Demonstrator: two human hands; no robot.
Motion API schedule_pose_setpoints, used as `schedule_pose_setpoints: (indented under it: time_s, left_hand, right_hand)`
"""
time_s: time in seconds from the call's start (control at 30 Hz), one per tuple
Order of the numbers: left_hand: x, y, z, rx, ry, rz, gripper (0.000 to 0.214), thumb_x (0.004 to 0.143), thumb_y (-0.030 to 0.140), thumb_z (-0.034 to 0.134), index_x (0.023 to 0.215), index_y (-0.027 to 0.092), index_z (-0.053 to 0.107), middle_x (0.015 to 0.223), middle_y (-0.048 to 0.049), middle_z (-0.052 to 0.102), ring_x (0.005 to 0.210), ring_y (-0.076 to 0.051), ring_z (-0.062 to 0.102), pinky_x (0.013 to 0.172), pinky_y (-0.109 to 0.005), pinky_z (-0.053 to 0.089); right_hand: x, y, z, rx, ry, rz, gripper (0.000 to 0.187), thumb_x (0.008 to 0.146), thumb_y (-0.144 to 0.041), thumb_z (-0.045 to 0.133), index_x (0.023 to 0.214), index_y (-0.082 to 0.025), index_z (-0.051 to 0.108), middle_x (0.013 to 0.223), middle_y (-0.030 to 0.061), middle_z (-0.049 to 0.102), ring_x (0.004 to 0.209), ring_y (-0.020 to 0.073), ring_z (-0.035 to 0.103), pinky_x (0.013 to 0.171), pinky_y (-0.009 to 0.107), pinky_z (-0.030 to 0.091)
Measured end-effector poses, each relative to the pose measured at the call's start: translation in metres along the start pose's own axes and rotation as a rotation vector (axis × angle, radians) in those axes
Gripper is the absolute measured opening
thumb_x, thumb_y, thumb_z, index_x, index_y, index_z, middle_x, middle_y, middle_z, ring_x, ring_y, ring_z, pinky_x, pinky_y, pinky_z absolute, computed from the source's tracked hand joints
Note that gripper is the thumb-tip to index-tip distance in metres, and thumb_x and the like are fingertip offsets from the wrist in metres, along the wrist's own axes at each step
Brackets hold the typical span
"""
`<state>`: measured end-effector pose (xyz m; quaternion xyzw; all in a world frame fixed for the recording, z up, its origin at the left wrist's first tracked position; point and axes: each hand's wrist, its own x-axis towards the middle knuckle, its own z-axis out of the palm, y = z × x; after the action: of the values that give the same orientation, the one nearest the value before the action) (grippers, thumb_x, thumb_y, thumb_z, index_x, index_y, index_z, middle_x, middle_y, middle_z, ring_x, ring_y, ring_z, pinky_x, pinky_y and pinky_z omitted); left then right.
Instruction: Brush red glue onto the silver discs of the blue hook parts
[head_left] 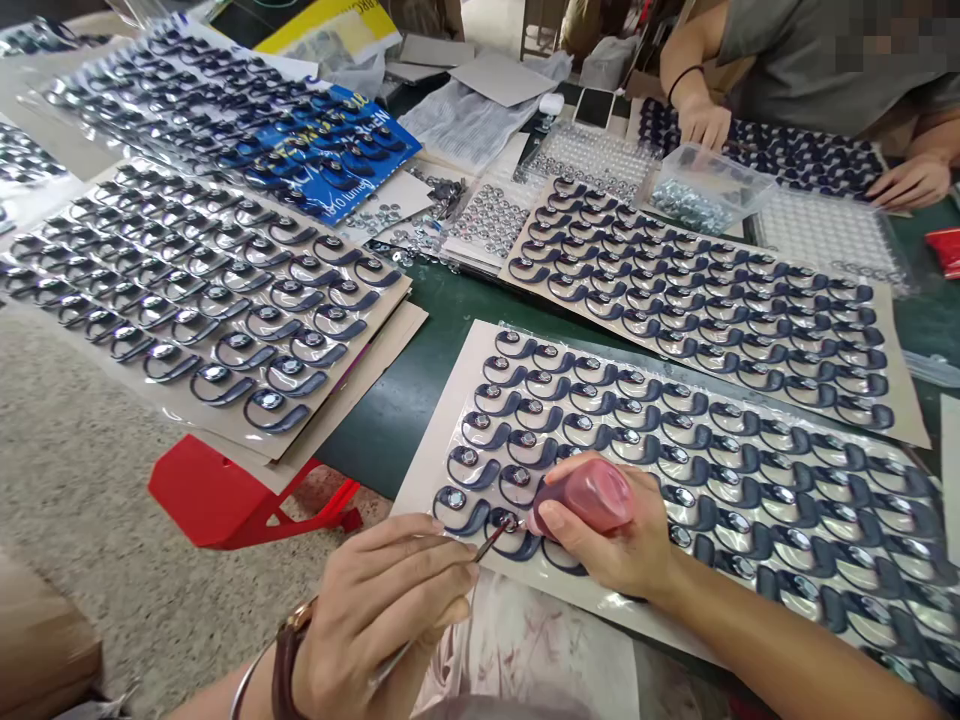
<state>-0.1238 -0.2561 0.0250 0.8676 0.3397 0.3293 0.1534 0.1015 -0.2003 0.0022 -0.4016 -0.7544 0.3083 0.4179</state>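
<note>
My left hand (397, 585) is closed on a thin pointed metal tool (493, 540), possibly tweezers; the fingers hide its middle. The tool's tip meets a dark, hook-shaped piece with a shiny round stone (510, 522) near the front edge of a sheet. My right hand (619, 540) wraps around a pink-red squeeze bottle (596, 497), tilted with its nozzle close beside that tip. Beneath both hands lies the cardboard-backed sheet (442, 440), covered by clear film and rows of these hook-shaped pieces. Whether liquid is coming out is too small to tell.
Similar filled sheets lie at left (247, 430) and behind (904, 400). Trays of round stones (487, 220) and a clear box of small silvery parts (690, 200) stand farther back. Across the table, another person's hands (705, 122) rest near a sheet. A red stool (202, 495) is below left.
</note>
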Motion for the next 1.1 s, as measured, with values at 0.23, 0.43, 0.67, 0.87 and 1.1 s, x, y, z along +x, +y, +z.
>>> schedule_pose_setpoints:
  time_s: [0.23, 0.43, 0.67, 0.87, 1.1]
  left_hand:
    - [0.0, -0.008, 0.005, -0.124, 0.11, -0.187, 0.017, 0.078, 0.005, 0.051, 0.089, 0.012, 0.061, 0.082, -0.0042, 0.069, 0.076, -0.013, 0.065, 0.081, -0.03, 0.052]
    - [-0.004, -0.013, 0.005, -0.185, 0.112, -0.282, 0.016, 0.081, 0.006, 0.05, 0.09, 0.015, 0.06, 0.082, -0.0018, 0.068, 0.077, -0.013, 0.064, 0.083, -0.031, 0.051]
    - [-0.002, -0.009, 0.005, -0.155, 0.111, -0.239, 0.018, 0.08, 0.003, 0.049, 0.09, 0.013, 0.061, 0.083, -0.0023, 0.068, 0.079, -0.012, 0.064, 0.083, -0.03, 0.05]
    - [0.008, 0.003, 0.001, -0.037, 0.096, -0.139, 0.015, 0.081, 0.007, 0.05, 0.088, 0.012, 0.062, 0.082, -0.0024, 0.069, 0.078, -0.011, 0.065, 0.085, -0.028, 0.05]
    - [0.02, 0.011, 0.022, 0.038, -0.053, 0.268, 0.036, 0.092, 0.019, 0.032, 0.092, 0.006, 0.065, 0.096, -0.0105, 0.068, 0.094, -0.016, 0.064, 0.092, -0.029, 0.05]
  right_hand:
    - [-0.005, 0.004, 0.003, 0.017, -0.016, -0.076, 0.01, 0.074, -0.024, 0.065, 0.075, -0.017, 0.058, 0.071, 0.0034, 0.066, 0.056, 0.0125, 0.063, 0.05, 0.022, 0.052]
    - [-0.005, 0.0, 0.003, 0.001, 0.0, -0.213, 0.032, 0.065, -0.029, 0.073, 0.09, -0.016, 0.057, 0.071, 0.0028, 0.068, 0.055, 0.0142, 0.065, 0.05, 0.023, 0.054]
    - [0.015, -0.013, -0.033, 0.353, -0.257, 0.352, 0.025, 0.081, -0.04, 0.058, 0.094, -0.019, 0.058, 0.075, 0.0029, 0.069, 0.066, 0.0154, 0.066, 0.06, 0.026, 0.055]
    - [0.004, -0.002, -0.064, 0.299, -0.244, 0.365, 0.029, 0.075, -0.045, 0.064, 0.089, -0.021, 0.061, 0.084, 0.0041, 0.07, 0.075, 0.0192, 0.067, 0.069, 0.03, 0.056]
    - [-0.031, 0.015, -0.045, 0.152, 0.047, 0.207, 0.015, 0.076, -0.023, 0.063, 0.09, -0.019, 0.058, 0.068, 0.0005, 0.068, 0.052, 0.0145, 0.065, 0.049, 0.023, 0.053]
